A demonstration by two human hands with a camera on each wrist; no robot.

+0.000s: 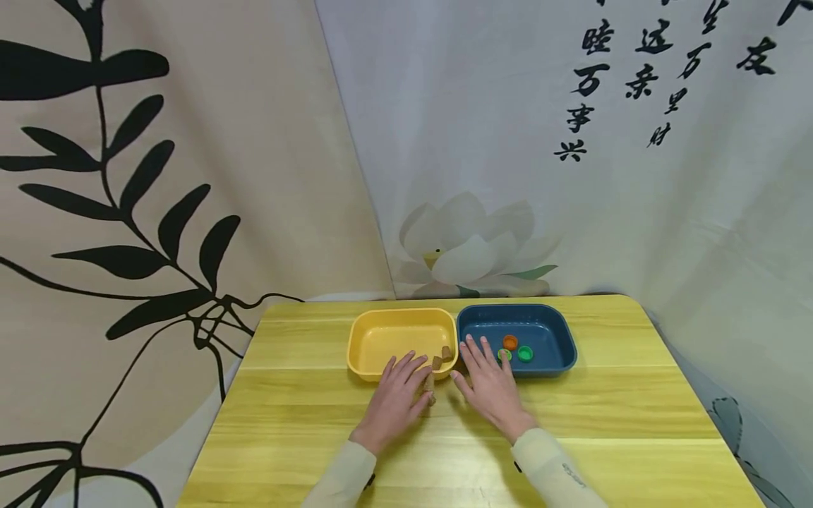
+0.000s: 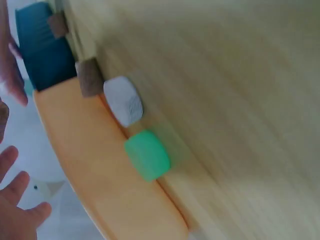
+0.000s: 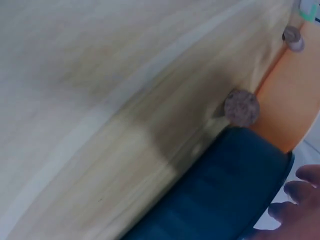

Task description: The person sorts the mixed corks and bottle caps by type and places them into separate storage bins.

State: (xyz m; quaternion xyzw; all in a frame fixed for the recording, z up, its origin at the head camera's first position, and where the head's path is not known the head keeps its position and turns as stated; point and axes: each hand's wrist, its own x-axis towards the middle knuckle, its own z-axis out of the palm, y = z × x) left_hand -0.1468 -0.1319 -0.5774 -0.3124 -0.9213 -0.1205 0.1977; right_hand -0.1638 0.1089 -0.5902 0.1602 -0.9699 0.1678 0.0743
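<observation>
Before me, a shallow yellow rectangular tray [image 1: 389, 333] stands beside a dark blue rectangular tray [image 1: 551, 353]. I see two small brown blocks [image 1: 447, 353] [image 1: 436, 363] inside the yellow one's near right corner; the blue one holds an orange round piece [image 1: 510, 343], a green round piece [image 1: 525, 353] and a yellow-green round piece [image 1: 504, 355]. Outside lie brown cylinders [image 3: 241, 107] [image 2: 90, 77], a whitish rounded block [image 2: 124, 101] and a green rounded block [image 2: 147, 155].

Long pale cream sleeves [image 1: 346, 471], small black piece [image 1: 370, 481] at each cuff, dark marking [image 1: 574, 475] on the right one
</observation>
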